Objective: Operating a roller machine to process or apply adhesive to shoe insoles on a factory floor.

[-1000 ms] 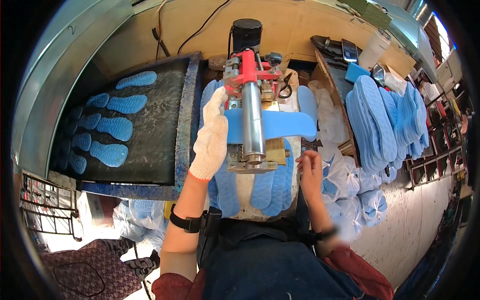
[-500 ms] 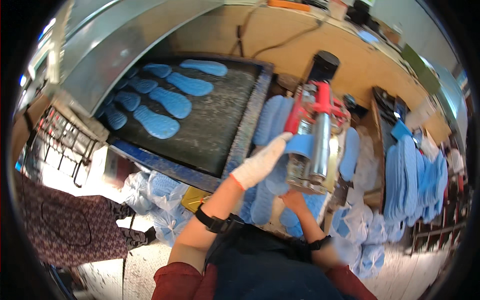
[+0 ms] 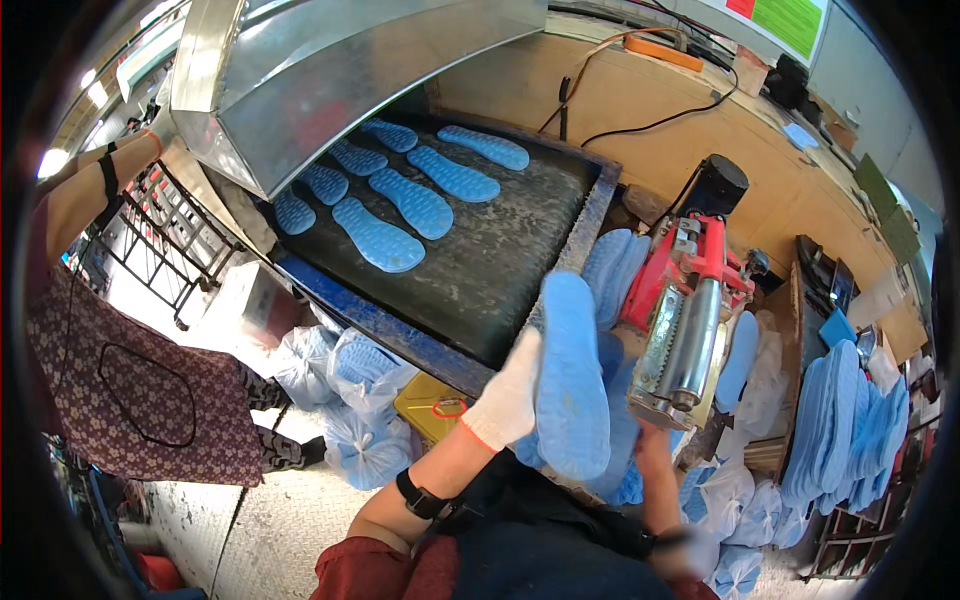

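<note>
In a white glove with an orange cuff, my left hand (image 3: 508, 398) grips a blue insole (image 3: 573, 385) by its edge. The insole stands nearly upright in front of the machine, apart from its roller. My bare right hand (image 3: 655, 450) is low at the near end of the red roller machine (image 3: 692, 345); its fingers are hidden by the machine. More blue insoles (image 3: 612, 265) lie left of the machine, and another insole (image 3: 738, 360) lies to its right.
A dark belt (image 3: 500, 260) with a blue frame carries several blue insoles under a metal hood (image 3: 350, 80). Stacked insoles (image 3: 835, 430) stand at the right. Filled plastic bags (image 3: 365, 440) and a yellow container (image 3: 430, 405) are on the left, near another person in a patterned apron (image 3: 150, 400).
The insole that was at the roller is now out of it, raised in my left hand. The view has turned left, and insoles on the belt appear shifted right.
</note>
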Tool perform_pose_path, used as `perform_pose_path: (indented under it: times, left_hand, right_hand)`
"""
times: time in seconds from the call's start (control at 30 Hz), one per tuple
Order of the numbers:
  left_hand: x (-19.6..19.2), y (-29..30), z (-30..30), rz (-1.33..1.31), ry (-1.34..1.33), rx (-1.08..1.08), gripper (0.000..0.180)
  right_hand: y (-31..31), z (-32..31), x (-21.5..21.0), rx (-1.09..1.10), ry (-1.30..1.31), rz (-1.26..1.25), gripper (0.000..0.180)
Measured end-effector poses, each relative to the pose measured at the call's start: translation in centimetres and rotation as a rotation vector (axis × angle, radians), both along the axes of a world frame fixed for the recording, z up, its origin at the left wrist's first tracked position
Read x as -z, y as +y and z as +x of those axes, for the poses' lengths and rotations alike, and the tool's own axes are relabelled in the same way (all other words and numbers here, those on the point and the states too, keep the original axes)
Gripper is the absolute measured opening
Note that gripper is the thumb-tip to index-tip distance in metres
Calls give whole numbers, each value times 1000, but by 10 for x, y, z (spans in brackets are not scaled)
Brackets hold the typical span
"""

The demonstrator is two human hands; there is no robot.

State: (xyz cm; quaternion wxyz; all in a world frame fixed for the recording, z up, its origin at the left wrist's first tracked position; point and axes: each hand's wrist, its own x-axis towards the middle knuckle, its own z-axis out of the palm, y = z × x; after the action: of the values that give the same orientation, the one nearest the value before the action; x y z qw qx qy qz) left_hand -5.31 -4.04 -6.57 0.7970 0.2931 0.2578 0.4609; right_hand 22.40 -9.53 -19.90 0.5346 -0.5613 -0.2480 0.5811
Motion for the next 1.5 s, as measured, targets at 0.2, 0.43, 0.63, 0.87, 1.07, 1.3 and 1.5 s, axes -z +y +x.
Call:
perform_pose_path:
  times: [0.2, 0.43, 0.63, 0.87, 1.07, 1.3, 1.5]
  left_hand:
    - [14, 60, -40, 44, 233, -574, 65]
    - [2, 66, -62, 289, 1432, -541, 66]
    - [-30, 23, -49, 347, 1087, -852, 66]
    - [-67, 25, 39, 551, 287, -370, 59]
    - [-82, 56, 103, 1038, 527, -322, 48]
    - [-43, 84, 114, 949, 572, -262, 53]
    - [0, 83, 92, 788, 662, -129, 63]
  right_hand:
    - [-27, 42, -55, 201, -113, 167, 40]
    - [-33, 83, -70, 314, -405, 228, 48]
    - [-9, 103, -103, 263, -1288, 491, 48]
    - [15, 71, -154, 210, -1590, 705, 58]
    - [2, 55, -154, 198, -1259, 710, 42]
    - [-30, 65, -74, 453, -764, 290, 12]
    - [-23, 26, -20, -52, -1462, 39, 46]
